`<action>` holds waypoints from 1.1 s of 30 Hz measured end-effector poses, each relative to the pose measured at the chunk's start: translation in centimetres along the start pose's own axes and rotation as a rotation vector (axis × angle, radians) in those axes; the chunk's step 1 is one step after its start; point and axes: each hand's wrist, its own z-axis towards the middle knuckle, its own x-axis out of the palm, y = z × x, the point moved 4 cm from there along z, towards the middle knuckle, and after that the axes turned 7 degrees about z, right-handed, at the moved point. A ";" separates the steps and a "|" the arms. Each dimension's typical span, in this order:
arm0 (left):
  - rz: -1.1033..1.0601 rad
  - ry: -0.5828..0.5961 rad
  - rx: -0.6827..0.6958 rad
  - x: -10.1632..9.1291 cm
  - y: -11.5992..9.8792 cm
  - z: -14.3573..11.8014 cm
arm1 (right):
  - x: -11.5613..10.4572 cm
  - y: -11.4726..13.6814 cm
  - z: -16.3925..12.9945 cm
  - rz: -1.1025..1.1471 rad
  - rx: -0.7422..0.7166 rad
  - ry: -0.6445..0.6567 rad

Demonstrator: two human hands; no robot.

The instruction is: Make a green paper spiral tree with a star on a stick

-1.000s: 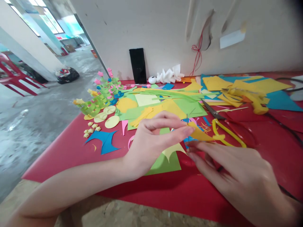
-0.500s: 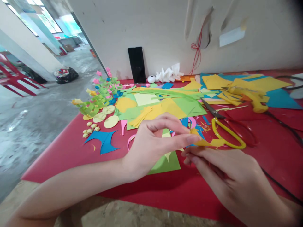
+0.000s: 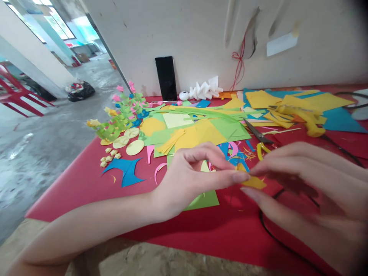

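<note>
Between the thumb and bent index finger of my left hand (image 3: 186, 180) is a small yellow paper piece (image 3: 255, 182), its free end pointing right. My right hand (image 3: 313, 195) is just beside that end, slightly blurred. Its thumb and fingers stand apart, one above and one below the paper; whether a fingertip touches it I cannot tell. Behind the right hand lie scissors (image 3: 260, 136) with a yellow handle loop, mostly covered by the hand. Blue, pink and orange paper scraps (image 3: 245, 153) lie just beyond the fingertips.
Yellow and green paper sheets (image 3: 198, 134) cover the table's middle. Paper flowers (image 3: 123, 111), pale discs (image 3: 135, 147), small folded stars (image 3: 109, 158) and a blue offcut (image 3: 126, 172) are left. A phone (image 3: 166, 78) leans on the wall. A yellow glue gun (image 3: 307, 119) with a cord lies right.
My right hand has moved up and right, its fingers spreading and now covering most of the scissors' handles. My left hand, still pinching the yellow paper, has shifted slightly right.
</note>
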 end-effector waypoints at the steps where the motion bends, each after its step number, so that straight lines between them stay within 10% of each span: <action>1: -0.005 0.006 -0.004 0.1 0.0 0.0 | 0.0 0.0 0.2 0.018 -0.003 -0.040; 9: -0.036 0.074 -0.092 0.5 0.2 -0.3 | 1.3 0.1 0.5 0.338 0.040 0.019; 22: -0.225 0.153 -0.260 0.8 0.8 0.0 | 1.5 -0.4 0.3 0.208 0.174 0.024; 33: 0.126 0.087 -0.016 0.0 0.0 0.3 | 1.4 -1.2 1.1 0.433 0.205 0.189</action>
